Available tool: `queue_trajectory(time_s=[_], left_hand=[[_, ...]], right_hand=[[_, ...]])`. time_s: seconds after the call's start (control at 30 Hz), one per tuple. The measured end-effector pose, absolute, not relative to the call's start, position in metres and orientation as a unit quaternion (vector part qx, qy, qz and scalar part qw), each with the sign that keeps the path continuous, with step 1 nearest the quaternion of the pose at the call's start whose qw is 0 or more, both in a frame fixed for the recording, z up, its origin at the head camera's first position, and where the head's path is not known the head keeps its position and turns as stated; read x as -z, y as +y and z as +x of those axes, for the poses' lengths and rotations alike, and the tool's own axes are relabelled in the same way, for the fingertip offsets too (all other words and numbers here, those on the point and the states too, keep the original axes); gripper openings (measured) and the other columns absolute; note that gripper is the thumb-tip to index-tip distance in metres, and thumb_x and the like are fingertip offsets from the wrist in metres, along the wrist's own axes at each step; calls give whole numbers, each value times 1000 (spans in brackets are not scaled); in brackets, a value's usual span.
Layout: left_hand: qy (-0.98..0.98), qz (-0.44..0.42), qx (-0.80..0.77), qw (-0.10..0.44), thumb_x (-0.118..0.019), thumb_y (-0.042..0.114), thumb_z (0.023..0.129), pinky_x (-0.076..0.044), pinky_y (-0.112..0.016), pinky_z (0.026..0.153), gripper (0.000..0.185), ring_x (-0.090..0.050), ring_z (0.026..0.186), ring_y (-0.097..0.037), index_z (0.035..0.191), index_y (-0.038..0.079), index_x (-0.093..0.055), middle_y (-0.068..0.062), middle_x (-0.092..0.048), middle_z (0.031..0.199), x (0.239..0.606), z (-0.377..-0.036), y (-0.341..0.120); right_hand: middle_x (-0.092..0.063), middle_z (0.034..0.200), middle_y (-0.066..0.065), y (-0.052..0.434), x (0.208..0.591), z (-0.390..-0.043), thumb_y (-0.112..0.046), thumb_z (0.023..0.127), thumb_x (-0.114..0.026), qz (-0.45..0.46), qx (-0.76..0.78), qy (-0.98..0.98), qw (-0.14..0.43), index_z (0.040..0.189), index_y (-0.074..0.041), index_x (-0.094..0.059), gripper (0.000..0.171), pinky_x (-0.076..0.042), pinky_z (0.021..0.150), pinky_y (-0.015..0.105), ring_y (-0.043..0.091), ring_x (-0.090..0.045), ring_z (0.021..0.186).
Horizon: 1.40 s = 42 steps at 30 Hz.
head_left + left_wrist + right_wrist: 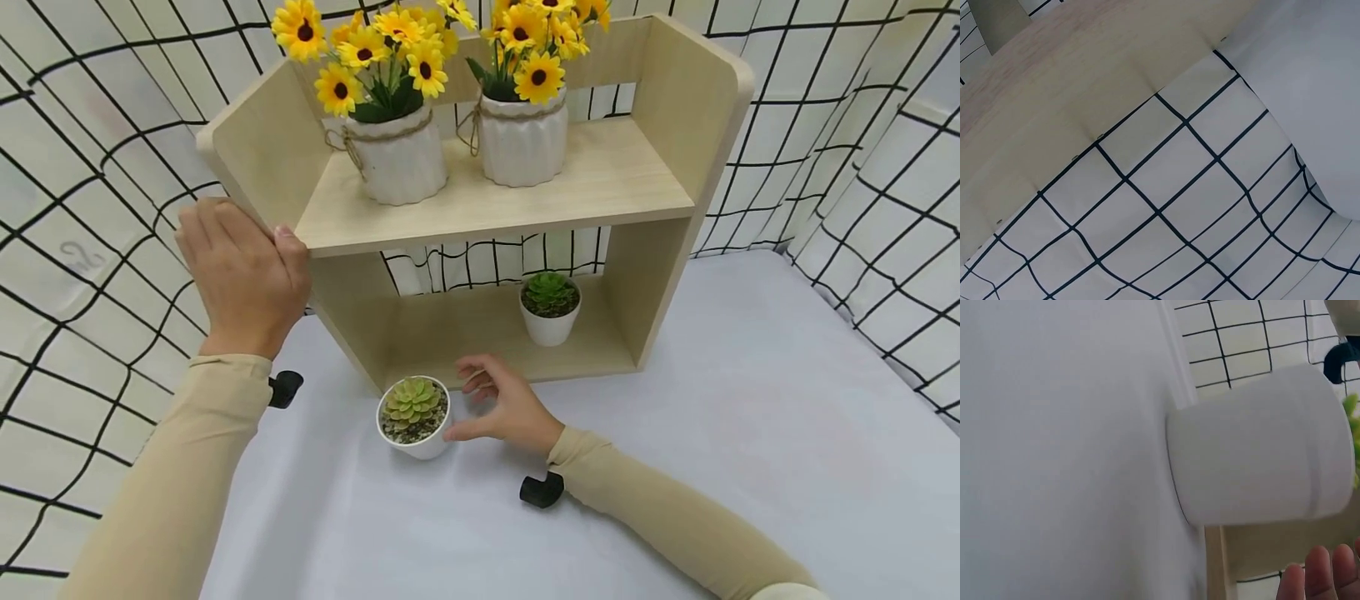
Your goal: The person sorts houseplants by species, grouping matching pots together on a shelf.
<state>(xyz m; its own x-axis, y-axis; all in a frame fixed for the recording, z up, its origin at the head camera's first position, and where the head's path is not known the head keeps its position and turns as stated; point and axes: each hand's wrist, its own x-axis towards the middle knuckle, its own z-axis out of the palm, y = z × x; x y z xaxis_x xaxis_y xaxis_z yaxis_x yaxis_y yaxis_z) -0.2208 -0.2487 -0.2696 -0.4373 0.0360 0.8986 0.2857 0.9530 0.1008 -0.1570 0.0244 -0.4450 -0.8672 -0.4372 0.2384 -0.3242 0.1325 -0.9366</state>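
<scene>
My left hand [243, 279] grips the left side panel of a two-tier wooden shelf [495, 220], its thumb at the panel's front edge. In the left wrist view the pale wood of the shelf [1079, 112] fills the upper left; that hand is hidden there. On the white cloth before the shelf stands a light-green succulent [412, 402] in a white pot [427, 448]. Just right of it is my right hand [513, 408], fingers apart and loosely bent, thumb tip close to the pot's side. The right wrist view shows the pot [1260, 450] upright on the cloth, with fingertips [1318, 572] beside it.
A darker green succulent [550, 296] in a white pot stands on the lower tier, toward the right. Two ribbed white pots [405, 162] of yellow artificial sunflowers [426, 68] stand on the upper tier. Black wire grid [817, 108] lines the back and sides.
</scene>
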Motion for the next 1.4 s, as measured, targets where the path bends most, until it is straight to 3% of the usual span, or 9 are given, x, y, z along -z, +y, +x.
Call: queue_trajectory(time_s=[0.23, 0.4, 0.7, 0.9, 1.4], left_hand=[[-837, -99, 121, 525, -27, 35, 95, -21, -54, 85, 50, -33, 93, -46, 103, -12, -44, -33, -45, 100, 271, -221, -244], [-833, -101, 121, 530, -27, 34, 95, -21, -55, 85, 50, -33, 93, -47, 102, -13, -43, -34, -45, 99, 272, -220, -243], [-833, -104, 118, 530, -26, 33, 95, -22, -55, 84, 50, -33, 93, -47, 103, -13, -43, -34, -46, 101, 270, -220, -240], [-838, -103, 119, 522, -27, 33, 96, -22, -55, 84, 49, -33, 94, -46, 104, -13, -43, -34, -46, 102, 271, -220, -241], [-839, -100, 114, 523, -27, 33, 96, -22, -56, 86, 51, -34, 95, -47, 104, -14, -43, -34, -45, 102, 272, -222, -250]], right_hand=[[-58, 134, 13, 8, 450, -152, -13, 64, -97, -267, 599, 753, 57, 143, -4, -50, 93, -56, 100, 41, 26, -60, 117], [-56, 138, 9, 1, 452, -150, -15, 63, -98, -259, 597, 756, 76, 145, -9, -49, 95, -54, 99, 30, 21, -57, 118], [-55, 143, 4, -2, 457, -151, -14, 65, -97, -239, 607, 749, 112, 149, -14, -45, 99, -51, 99, 25, 17, -59, 122], [-57, 145, 8, -3, 459, -151, -11, 67, -96, -240, 622, 735, 121, 148, -13, -46, 96, -51, 104, 27, 21, -63, 124], [-55, 148, 9, -5, 461, -153, -11, 68, -95, -247, 620, 737, 111, 149, -11, -45, 95, -49, 109, 27, 26, -61, 132]])
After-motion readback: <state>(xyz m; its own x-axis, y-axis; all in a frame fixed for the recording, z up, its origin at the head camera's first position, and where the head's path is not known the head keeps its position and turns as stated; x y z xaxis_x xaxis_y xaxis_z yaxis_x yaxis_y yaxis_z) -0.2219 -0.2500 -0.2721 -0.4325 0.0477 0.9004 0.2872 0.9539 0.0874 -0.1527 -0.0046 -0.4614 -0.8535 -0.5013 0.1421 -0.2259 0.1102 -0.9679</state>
